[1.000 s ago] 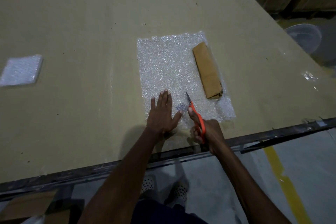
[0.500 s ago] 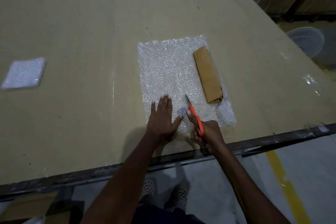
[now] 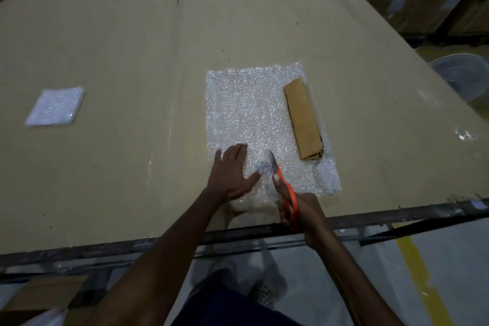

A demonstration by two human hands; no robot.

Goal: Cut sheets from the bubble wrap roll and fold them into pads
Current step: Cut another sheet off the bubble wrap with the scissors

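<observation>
Clear bubble wrap sheet (image 3: 251, 114) lies flat, brown-wrapped roll (image 3: 304, 119) on it.

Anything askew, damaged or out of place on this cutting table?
Nothing serious. The brown paper-wrapped roll lies at a slant on the bubble wrap sheet, with its near end torn open. A clear plastic scrap sits loose near the table's right edge.

Bubble wrap sheet (image 3: 251, 114): clear plastic, glossy, dimpled. Tabletop (image 3: 119, 47): matt brown cardboard. Flattened roll core (image 3: 304, 119): matt brown paper, creased. Scissors (image 3: 284, 188): orange plastic handles, bright metal blades. Folded pad (image 3: 55, 106): glossy bubble plastic.
</observation>
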